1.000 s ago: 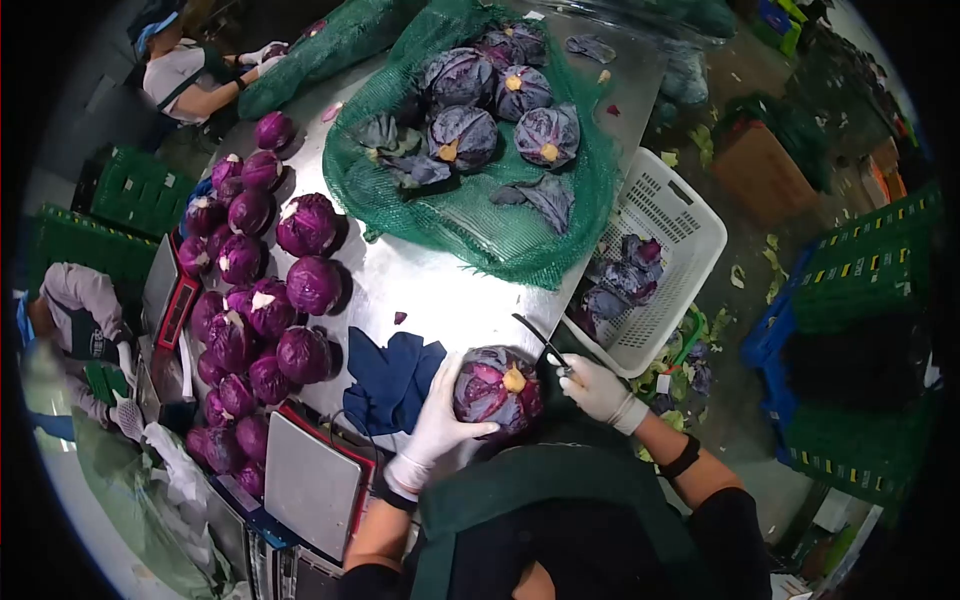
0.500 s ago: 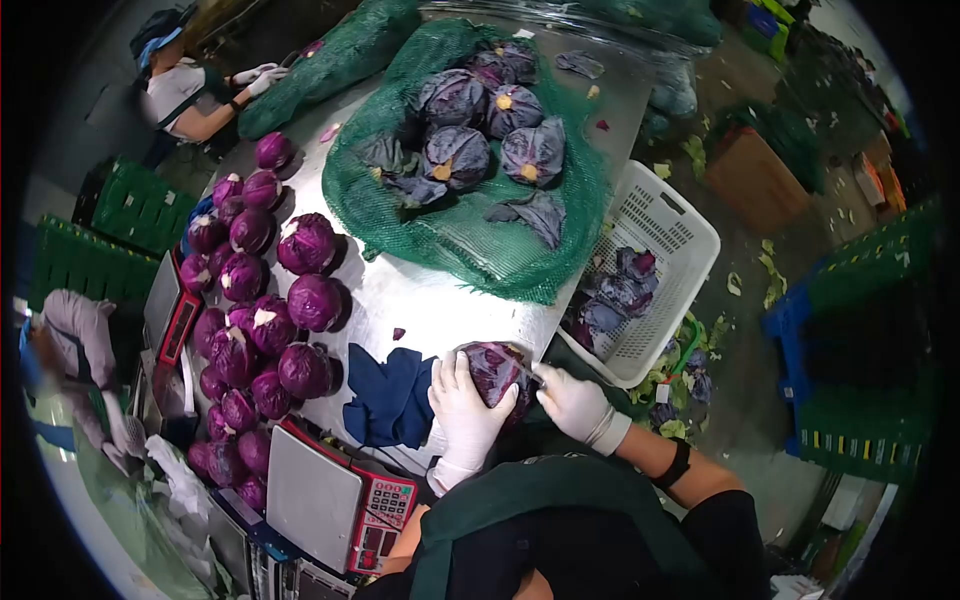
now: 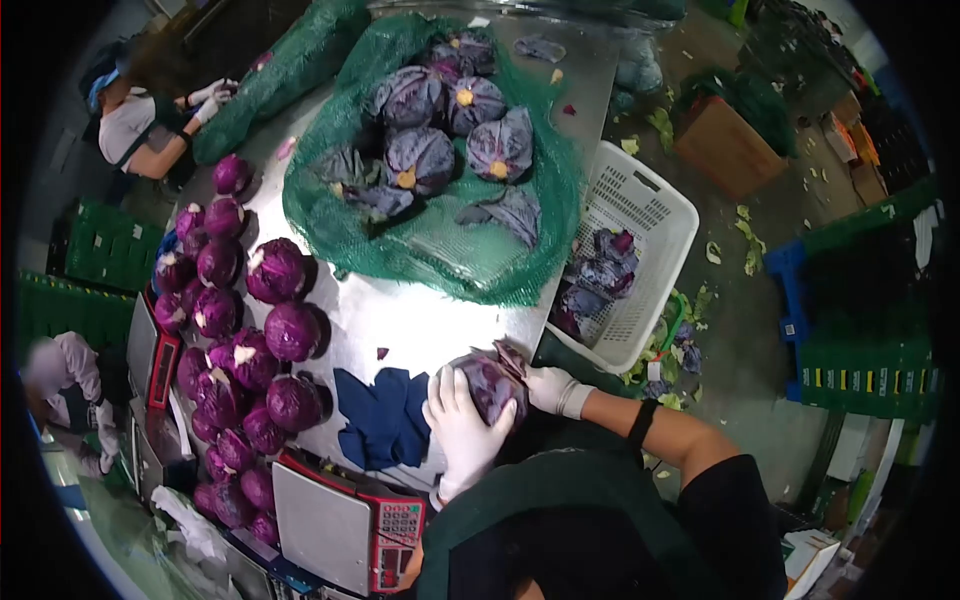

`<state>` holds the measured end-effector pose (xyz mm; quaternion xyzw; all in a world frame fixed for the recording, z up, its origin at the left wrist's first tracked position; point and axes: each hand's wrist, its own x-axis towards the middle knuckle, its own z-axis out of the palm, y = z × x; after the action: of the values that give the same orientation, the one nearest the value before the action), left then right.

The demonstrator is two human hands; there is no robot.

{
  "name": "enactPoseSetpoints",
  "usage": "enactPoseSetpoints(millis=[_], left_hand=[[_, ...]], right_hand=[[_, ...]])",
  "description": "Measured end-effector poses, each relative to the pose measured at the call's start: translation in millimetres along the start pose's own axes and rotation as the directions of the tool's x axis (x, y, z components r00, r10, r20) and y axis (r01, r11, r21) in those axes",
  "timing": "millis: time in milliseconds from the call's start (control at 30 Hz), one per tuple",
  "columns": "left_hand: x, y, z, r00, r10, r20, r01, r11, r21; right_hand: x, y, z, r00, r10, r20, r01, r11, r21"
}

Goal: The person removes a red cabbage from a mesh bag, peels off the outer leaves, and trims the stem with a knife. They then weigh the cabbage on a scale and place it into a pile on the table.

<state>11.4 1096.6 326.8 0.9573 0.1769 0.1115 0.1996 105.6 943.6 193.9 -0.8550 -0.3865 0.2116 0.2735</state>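
Observation:
My left hand (image 3: 467, 428), in a white glove, is spread round the near left side of a red cabbage (image 3: 490, 385) at the table's front edge and grips it. A loosened outer leaf (image 3: 512, 358) stands off the cabbage's far right side. Against that leaf is my gloved right hand (image 3: 553, 390), its fingers closed. The knife seen in it half a second ago is now hidden behind the hand and leaf. Left of the cabbage lies a crumpled dark blue cloth (image 3: 385, 417).
Trimmed purple cabbages (image 3: 293, 332) crowd the table's left side. Untrimmed ones lie on a green mesh bag (image 3: 400, 262) at the back. A white crate (image 3: 668, 215) with leaves stands right. A red scale (image 3: 398, 525) sits front left. Two people (image 3: 135, 125) work at left.
My right hand has moved in against the cabbage's right side, and an outer leaf now lifts off. The blade is no longer visible. My left hand keeps its hold; the whole view has shifted slightly.

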Motion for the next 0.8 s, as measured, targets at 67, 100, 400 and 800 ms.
enactPoseSetpoints(millis=[67,100,400,800], left_hand=[[-5,-17,0,0.997,-0.008,-0.078,0.0,0.995,-0.103],[-8,-29,-1,0.995,-0.029,-0.1,0.009,0.981,-0.196],[12,-61,-7,0.989,-0.13,0.066,0.145,0.818,-0.557],[15,-47,-10,0.987,0.071,0.147,-0.006,0.913,-0.407]], right_hand=[[7,12,8,0.994,-0.109,0.008,0.105,0.975,0.197],[12,-25,-41,0.866,0.202,0.457,-0.462,0.672,0.578],[4,-64,-81,0.977,0.115,0.18,-0.211,0.646,0.733],[65,-25,-84,0.997,0.066,-0.034,-0.066,0.998,0.013]])
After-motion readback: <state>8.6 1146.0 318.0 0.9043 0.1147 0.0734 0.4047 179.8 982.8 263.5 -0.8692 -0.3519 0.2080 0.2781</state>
